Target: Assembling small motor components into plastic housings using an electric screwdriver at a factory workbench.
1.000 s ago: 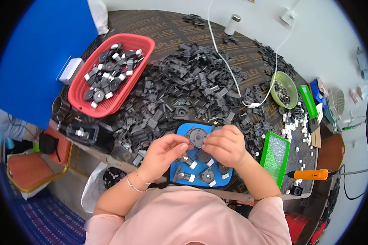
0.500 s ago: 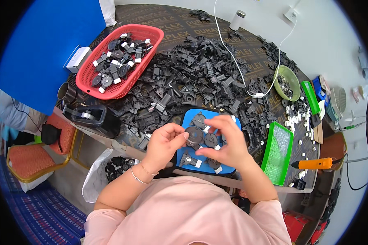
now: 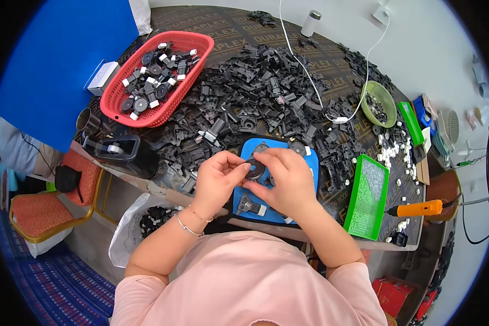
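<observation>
Here, hands (image 3: 217,176) (image 3: 288,174) hold a disc (image 3: 255,170); basket (image 3: 112,99) carries parts (image 3: 140,104)

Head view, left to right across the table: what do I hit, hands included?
Red basket → left hand → dark round part → right hand → larger green tray → orange-handled tool.

Black tape dispenser (image 3: 138,158) near metal cup (image 3: 88,121); white bottle (image 3: 311,25) near wall (image 3: 429,54).
</observation>
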`<state>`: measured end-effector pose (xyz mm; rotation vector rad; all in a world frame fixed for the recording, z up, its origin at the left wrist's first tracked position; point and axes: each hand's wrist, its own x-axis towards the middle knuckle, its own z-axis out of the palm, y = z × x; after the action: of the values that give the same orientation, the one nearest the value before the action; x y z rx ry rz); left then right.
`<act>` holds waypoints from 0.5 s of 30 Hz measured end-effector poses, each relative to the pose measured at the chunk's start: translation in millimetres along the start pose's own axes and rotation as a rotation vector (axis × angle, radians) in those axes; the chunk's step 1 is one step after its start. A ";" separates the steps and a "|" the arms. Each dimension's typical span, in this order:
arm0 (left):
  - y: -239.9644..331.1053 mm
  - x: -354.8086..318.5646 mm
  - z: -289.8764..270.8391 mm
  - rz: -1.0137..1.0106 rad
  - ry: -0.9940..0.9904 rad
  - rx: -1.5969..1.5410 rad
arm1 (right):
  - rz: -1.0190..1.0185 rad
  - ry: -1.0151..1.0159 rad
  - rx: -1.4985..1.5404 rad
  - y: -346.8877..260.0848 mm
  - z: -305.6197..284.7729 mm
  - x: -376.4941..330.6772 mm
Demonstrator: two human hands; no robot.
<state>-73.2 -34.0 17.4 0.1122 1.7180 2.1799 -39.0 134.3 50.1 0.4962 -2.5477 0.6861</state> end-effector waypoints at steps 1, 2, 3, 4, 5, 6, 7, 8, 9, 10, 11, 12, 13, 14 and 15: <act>-4.4 -0.3 -0.1 0.012 0.016 -0.021 | -0.036 0.035 -0.050 2.2 4.6 -2.8; -7.3 -0.8 -0.4 0.011 0.015 -0.021 | -0.035 0.035 -0.050 2.4 6.5 -4.1; -10.2 -1.2 -0.8 0.006 0.015 -0.018 | -0.024 0.030 -0.053 2.5 8.0 -5.1; -13.0 -1.4 -1.3 0.002 0.014 -0.015 | -0.014 0.024 -0.057 3.0 9.6 -6.2; -16.0 -1.4 -2.9 0.000 0.014 -0.015 | -0.013 0.023 -0.056 5.7 10.4 -8.2; -18.3 -1.1 -5.3 0.078 0.027 0.127 | 0.047 -0.065 -0.050 10.0 9.8 -10.7; -19.9 -0.6 -8.2 0.157 0.041 0.270 | 0.106 -0.154 -0.044 12.9 10.5 -12.7; -20.4 0.5 -12.5 0.155 0.040 0.269 | 0.107 -0.155 -0.045 13.8 13.0 -14.7; -20.2 2.6 -17.1 0.166 0.069 0.235 | 0.126 -0.234 -0.061 14.5 15.0 -17.6; -19.2 4.4 -21.0 0.177 0.098 0.200 | 0.145 -0.312 -0.076 14.7 16.4 -19.5; -17.7 4.9 -23.8 0.172 0.097 0.207 | 0.147 -0.314 -0.079 13.8 17.9 -20.0; -15.9 4.3 -24.8 0.170 0.098 0.205 | 0.168 -0.349 -0.098 12.6 20.2 -19.6; -14.2 3.4 -25.5 0.190 0.095 0.256 | 0.188 -0.384 -0.117 12.2 21.4 -19.3; -13.3 2.8 -26.0 0.209 0.093 0.307 | 0.189 -0.386 -0.119 12.7 21.0 -18.8; -13.2 1.2 -27.8 0.208 0.096 0.307 | 0.194 -0.405 -0.118 12.6 20.6 -17.8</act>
<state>-79.1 -56.7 -2.4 0.2802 2.1739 2.0721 -36.6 137.2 20.3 0.3810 -3.0277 0.5385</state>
